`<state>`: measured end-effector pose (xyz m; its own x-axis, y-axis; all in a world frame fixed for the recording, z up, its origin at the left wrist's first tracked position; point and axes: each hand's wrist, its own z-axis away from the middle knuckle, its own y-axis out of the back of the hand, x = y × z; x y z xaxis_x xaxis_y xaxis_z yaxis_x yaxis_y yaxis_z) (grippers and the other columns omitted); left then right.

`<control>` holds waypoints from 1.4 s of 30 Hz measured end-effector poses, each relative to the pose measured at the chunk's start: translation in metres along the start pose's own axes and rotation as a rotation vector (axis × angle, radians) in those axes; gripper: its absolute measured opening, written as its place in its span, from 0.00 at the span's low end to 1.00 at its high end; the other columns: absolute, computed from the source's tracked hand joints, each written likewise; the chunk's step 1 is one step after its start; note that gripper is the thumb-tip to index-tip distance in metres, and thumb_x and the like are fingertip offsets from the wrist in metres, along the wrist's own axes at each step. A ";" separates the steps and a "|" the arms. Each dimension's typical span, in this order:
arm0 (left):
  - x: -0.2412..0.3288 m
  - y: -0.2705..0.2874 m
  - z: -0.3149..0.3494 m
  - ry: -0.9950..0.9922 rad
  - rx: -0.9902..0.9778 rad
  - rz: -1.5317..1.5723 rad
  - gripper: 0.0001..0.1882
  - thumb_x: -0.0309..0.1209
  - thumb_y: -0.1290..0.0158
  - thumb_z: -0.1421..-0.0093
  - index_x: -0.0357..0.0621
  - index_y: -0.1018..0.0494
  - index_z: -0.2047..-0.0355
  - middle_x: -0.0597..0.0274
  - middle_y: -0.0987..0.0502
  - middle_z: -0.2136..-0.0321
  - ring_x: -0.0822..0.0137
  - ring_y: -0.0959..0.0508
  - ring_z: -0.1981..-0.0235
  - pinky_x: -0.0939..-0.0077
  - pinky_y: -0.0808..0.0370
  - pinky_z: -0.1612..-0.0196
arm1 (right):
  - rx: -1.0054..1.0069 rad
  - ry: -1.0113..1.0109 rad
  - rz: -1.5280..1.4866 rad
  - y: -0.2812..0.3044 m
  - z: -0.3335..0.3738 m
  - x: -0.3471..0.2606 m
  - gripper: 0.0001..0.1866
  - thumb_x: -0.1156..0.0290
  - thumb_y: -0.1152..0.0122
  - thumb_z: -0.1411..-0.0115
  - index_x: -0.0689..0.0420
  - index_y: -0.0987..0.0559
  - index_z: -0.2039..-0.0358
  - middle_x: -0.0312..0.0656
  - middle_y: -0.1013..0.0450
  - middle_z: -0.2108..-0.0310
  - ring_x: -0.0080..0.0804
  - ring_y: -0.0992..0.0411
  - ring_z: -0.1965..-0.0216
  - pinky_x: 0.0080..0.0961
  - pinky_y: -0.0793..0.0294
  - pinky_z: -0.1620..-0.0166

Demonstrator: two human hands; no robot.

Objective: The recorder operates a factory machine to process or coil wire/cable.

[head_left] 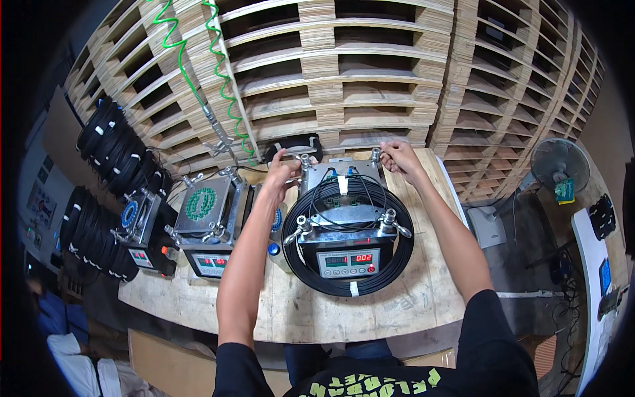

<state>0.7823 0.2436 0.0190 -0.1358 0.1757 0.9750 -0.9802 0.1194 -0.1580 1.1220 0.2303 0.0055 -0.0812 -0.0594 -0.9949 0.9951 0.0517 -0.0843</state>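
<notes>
A polishing machine [344,213] with a metal top plate and a red digital readout stands in front of me. A coil of black cable [401,264] hangs around it, with white ties. Thin cable ends with blue connectors [351,171] reach the rear of the plate. At the rear left clamp [305,161], my left hand [283,176] has its fingers bent round the lever, which is mostly hidden. My right hand [401,161] pinches at the outer side of the rear right clamp [376,156]; its lever is largely covered by the fingers.
Two similar machines [213,206] [137,221] stand left on the wooden table [410,311]. A blue-capped bottle [274,250] is close by my left forearm. Black cable coils [109,145] are stacked far left. Wooden pallets [324,79] rise behind, with green air hoses [177,45]. A fan [559,165] stands right.
</notes>
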 end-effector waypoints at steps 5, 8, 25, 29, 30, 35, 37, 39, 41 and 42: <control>0.042 -0.015 0.074 0.137 0.025 -0.461 0.39 0.55 0.52 0.35 0.57 0.53 0.30 0.58 0.24 0.59 0.65 0.22 0.62 0.60 0.27 0.52 | 0.082 -0.113 0.356 -0.053 0.075 -0.049 0.29 0.47 0.55 0.31 0.51 0.43 0.38 0.42 0.28 0.77 0.27 0.31 0.83 0.20 0.30 0.80; 0.034 -0.022 0.068 -0.197 0.127 -0.624 0.44 0.60 0.57 0.35 0.45 0.54 0.29 0.41 0.30 0.44 0.51 0.27 0.43 0.61 0.32 0.41 | 0.037 -0.092 0.443 -0.068 0.092 -0.050 0.35 0.42 0.59 0.32 0.50 0.45 0.33 0.47 0.27 0.66 0.25 0.28 0.73 0.21 0.28 0.75; -0.010 -0.034 0.050 -0.271 0.293 -0.654 0.35 0.54 0.63 0.32 0.40 0.42 0.36 0.36 0.29 0.45 0.40 0.31 0.41 0.57 0.35 0.39 | 0.390 0.361 0.510 -0.070 0.062 0.011 0.27 0.52 0.63 0.29 0.63 0.27 0.48 0.60 0.26 0.54 0.58 0.29 0.49 0.40 0.32 0.46; -0.013 -0.017 0.035 -0.351 0.181 -0.670 0.34 0.52 0.59 0.32 0.40 0.43 0.35 0.36 0.28 0.46 0.39 0.30 0.43 0.55 0.35 0.40 | 0.455 0.400 0.520 -0.082 0.063 0.008 0.25 0.53 0.62 0.30 0.61 0.26 0.50 0.59 0.25 0.56 0.60 0.29 0.50 0.41 0.31 0.48; -0.015 -0.017 0.033 -0.355 0.180 -0.670 0.34 0.52 0.59 0.32 0.40 0.43 0.35 0.36 0.28 0.46 0.39 0.30 0.43 0.55 0.35 0.40 | 0.457 0.403 0.519 -0.082 0.063 0.008 0.25 0.53 0.62 0.30 0.61 0.26 0.50 0.59 0.25 0.56 0.60 0.29 0.50 0.41 0.31 0.48; -0.014 -0.029 0.033 -0.341 0.245 -0.696 0.35 0.52 0.58 0.32 0.41 0.45 0.34 0.33 0.29 0.46 0.36 0.32 0.42 0.53 0.36 0.39 | 0.577 0.340 0.598 -0.078 0.066 0.009 0.26 0.50 0.60 0.30 0.59 0.26 0.49 0.56 0.23 0.59 0.53 0.24 0.58 0.37 0.26 0.56; -0.014 -0.024 0.032 -0.327 0.242 -0.721 0.37 0.55 0.60 0.33 0.42 0.48 0.33 0.32 0.30 0.46 0.35 0.32 0.42 0.52 0.37 0.39 | 0.614 0.330 0.690 -0.082 0.069 0.006 0.26 0.49 0.61 0.30 0.58 0.26 0.51 0.58 0.24 0.60 0.58 0.25 0.57 0.41 0.27 0.55; -0.012 -0.028 0.034 -0.270 0.220 -0.722 0.40 0.58 0.61 0.34 0.43 0.50 0.32 0.33 0.30 0.45 0.35 0.33 0.41 0.51 0.37 0.38 | 0.544 0.268 0.693 -0.076 0.067 0.005 0.27 0.47 0.67 0.30 0.51 0.25 0.48 0.61 0.26 0.55 0.66 0.30 0.51 0.50 0.30 0.49; -0.011 -0.025 0.038 -0.253 0.237 -0.756 0.41 0.59 0.63 0.34 0.44 0.51 0.31 0.34 0.29 0.46 0.36 0.32 0.42 0.50 0.37 0.38 | 0.514 0.275 0.681 -0.080 0.069 0.004 0.26 0.49 0.65 0.30 0.54 0.25 0.50 0.61 0.26 0.56 0.65 0.30 0.51 0.48 0.30 0.49; -0.010 -0.022 0.040 -0.230 0.247 -0.776 0.40 0.59 0.63 0.34 0.44 0.50 0.31 0.34 0.29 0.46 0.35 0.31 0.42 0.50 0.37 0.39 | 0.481 0.306 0.624 -0.083 0.069 0.005 0.26 0.50 0.64 0.30 0.56 0.25 0.50 0.61 0.26 0.56 0.64 0.30 0.50 0.46 0.30 0.49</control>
<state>0.7996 0.2001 0.0191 0.5893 -0.0743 0.8045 -0.8072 -0.0976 0.5822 1.0428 0.1570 0.0111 0.5486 0.1149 -0.8281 0.7723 -0.4491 0.4493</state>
